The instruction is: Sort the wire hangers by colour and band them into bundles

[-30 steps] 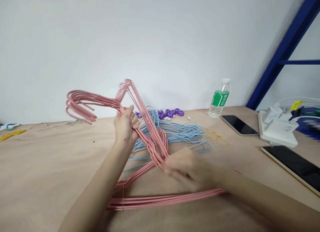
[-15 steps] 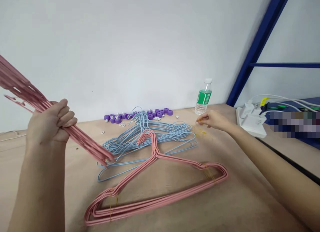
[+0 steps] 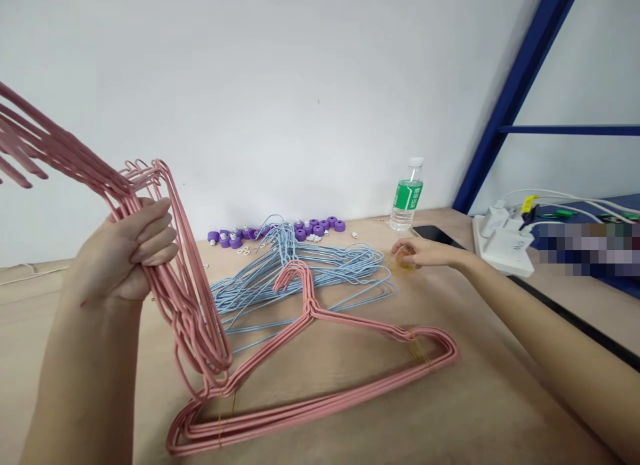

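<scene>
My left hand is closed around a bunch of pink wire hangers, held up at the left with their lower ends hanging near the table. A second bundle of pink hangers, tied with yellow rubber bands, lies flat on the table in front of me. Behind it sits a heap of light blue hangers. My right hand is stretched out to the right of the blue heap, its fingers pinched on a yellow rubber band just above the table.
Purple rings and small white parts lie by the wall. A water bottle stands at the back right, next to a phone. White power strips with cables and a blue metal frame are at the right.
My left hand has swung its pink hangers down and inward toward the tied bundle. My right hand has dropped slightly and picked a rubber band from the table.
</scene>
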### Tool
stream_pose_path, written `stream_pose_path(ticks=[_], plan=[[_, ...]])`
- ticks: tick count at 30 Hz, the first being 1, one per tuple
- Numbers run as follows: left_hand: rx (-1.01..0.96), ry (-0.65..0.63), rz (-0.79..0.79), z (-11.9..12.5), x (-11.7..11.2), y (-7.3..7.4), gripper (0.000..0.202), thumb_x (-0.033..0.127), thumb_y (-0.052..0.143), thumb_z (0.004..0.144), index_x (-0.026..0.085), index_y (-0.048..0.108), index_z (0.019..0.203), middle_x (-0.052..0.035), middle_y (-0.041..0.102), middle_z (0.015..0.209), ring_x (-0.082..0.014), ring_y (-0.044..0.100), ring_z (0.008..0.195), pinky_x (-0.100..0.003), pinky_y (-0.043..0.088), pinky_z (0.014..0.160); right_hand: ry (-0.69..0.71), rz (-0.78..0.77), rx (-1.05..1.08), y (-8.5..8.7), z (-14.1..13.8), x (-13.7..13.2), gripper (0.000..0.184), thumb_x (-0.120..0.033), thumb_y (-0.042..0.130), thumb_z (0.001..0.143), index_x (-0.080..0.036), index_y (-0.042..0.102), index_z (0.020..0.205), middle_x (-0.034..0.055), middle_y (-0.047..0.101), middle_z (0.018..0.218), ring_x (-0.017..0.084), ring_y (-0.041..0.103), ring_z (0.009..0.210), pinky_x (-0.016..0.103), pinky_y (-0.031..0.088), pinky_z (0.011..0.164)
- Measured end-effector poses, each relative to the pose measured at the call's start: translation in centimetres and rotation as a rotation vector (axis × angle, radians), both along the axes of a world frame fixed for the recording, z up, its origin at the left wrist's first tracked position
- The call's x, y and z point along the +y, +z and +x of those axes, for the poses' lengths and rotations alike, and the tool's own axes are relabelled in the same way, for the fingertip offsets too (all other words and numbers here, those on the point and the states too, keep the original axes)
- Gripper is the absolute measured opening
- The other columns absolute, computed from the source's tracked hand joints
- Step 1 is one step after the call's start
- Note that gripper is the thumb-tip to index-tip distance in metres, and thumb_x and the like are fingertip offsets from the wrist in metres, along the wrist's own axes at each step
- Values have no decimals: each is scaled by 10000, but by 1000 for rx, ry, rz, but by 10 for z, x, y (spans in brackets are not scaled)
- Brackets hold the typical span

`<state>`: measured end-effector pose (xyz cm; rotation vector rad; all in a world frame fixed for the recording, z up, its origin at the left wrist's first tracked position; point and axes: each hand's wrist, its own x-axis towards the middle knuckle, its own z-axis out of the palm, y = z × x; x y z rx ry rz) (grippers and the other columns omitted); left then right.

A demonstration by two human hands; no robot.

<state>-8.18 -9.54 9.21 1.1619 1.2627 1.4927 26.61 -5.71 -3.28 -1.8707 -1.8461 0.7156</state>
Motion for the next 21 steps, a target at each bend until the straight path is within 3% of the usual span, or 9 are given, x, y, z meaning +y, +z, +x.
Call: stream_pose_path(ticks=[3,7,13,21], plan=[[81,-7,31,1,4,-5,413,164,478,784,235,275,431,71,125,393,-46,63,334,-162,64,277,-70,-35,24,4,-1,-1,171,-29,428,676,-153,534,727,50,617,683,153,612,650,218,494,475],[129,-28,50,1,7,-8,363,172,550,655,245,284,420,70,132,406,-50,74,352,-177,67,295,-176,-27,11,8,-4,0,198,2,392,680,-143,524,708,106,647,827,212,632,816,211,501,441],[106,-40,13,7,6,-10,396,149,479,743,225,277,411,72,117,411,-49,65,359,-156,99,276,-233,41,-36,5,-7,2,139,-35,466,686,-165,498,722,56,656,714,182,647,716,198,466,463],[86,-175,-63,12,7,-15,382,144,471,774,198,310,432,82,131,386,-26,66,347,-135,87,288,-231,153,-165,-10,-1,7,252,-18,514,586,-217,362,606,-33,619,566,158,622,623,226,437,556]])
